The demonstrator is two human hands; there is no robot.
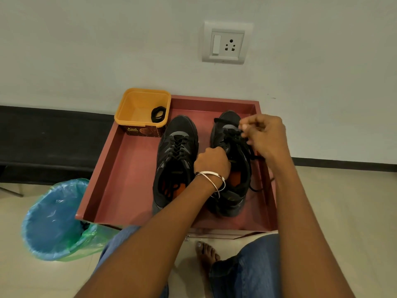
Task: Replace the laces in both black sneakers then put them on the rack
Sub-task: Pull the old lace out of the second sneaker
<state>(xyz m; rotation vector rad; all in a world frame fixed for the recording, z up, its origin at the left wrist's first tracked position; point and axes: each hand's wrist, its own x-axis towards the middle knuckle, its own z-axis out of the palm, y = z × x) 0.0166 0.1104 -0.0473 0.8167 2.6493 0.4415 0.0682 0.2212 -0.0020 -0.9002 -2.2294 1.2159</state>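
Two black sneakers stand side by side, toes away from me, in a reddish tray (120, 168). The left sneaker (175, 160) is laced and untouched. My left hand (212, 161), with bangles on the wrist, grips the tongue edge of the right sneaker (234, 186). My right hand (263, 136) is over that shoe's eyelets and pinches a black lace (255, 157), whose loose end trails down the shoe's right side. A coiled black lace (158, 114) lies in a yellow tub (137, 104).
The yellow tub stands in the tray's far left corner. A bin lined with a blue bag (53, 220) stands on the floor at the left. A wall with a socket (226, 43) is just behind. My knees and a bare foot (206, 254) are below the tray.
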